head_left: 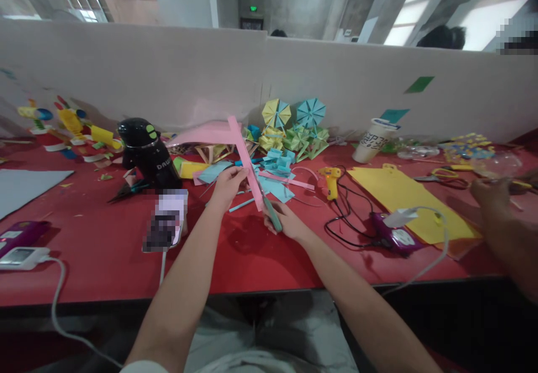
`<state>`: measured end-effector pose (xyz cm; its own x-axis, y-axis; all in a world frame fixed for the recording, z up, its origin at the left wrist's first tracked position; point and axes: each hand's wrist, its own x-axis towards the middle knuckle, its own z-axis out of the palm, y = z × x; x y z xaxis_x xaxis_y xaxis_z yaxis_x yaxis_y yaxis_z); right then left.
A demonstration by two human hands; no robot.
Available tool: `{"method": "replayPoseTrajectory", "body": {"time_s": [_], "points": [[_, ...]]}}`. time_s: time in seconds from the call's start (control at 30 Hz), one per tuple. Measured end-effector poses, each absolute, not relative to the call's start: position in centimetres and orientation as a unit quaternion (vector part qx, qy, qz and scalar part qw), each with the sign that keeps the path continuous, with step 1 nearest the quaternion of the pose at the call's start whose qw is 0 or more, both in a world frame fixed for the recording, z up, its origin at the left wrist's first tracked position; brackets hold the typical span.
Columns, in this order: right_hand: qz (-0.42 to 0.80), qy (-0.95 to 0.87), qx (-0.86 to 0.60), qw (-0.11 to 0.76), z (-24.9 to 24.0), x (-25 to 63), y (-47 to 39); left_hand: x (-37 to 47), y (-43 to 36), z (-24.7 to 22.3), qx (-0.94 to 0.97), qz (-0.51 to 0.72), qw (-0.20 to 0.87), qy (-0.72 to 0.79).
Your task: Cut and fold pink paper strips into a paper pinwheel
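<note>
My left hand (pixel 231 185) pinches a long pink paper strip (pixel 244 157), which is tilted with its top end leaning left. My right hand (pixel 283 221) is closed on a pair of scissors with green handles (pixel 273 215). Their blades point up along the strip's right edge, near its lower end; how far they are open is hard to make out. Blue paper pieces (pixel 283 192) and a thin pink strip (pixel 290 180) lie just beyond my hands. Behind them stand folded paper umbrellas, one yellow and blue (pixel 276 113), one blue (pixel 311 113).
Left of my hands are a phone (pixel 179 210) on a cable and a black bottle (pixel 147 157). To the right lie a yellow glue gun (pixel 331 181), a purple power strip (pixel 395 235), yellow paper (pixel 403 199) and a paper cup (pixel 374 142). A co-worker's hand (pixel 491 199) is at far right.
</note>
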<state>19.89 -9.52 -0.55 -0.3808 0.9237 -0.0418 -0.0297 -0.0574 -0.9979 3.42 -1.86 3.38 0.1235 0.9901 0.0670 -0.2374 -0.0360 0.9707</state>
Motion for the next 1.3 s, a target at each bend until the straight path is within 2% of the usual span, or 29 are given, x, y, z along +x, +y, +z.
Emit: {"method": "replayPoseTrajectory", "body": {"time_s": [0.77,1.3], "points": [[0.620,-0.550,-0.377,0.413,-0.39,19.61,-9.76,3.41,-1.54,3.63,0.448,0.532,0.623,0.358],[0.627,-0.549,-0.386,0.395,-0.35,19.75,-9.67,3.25,-1.78,3.81,0.435,0.530,0.633,0.361]]}}
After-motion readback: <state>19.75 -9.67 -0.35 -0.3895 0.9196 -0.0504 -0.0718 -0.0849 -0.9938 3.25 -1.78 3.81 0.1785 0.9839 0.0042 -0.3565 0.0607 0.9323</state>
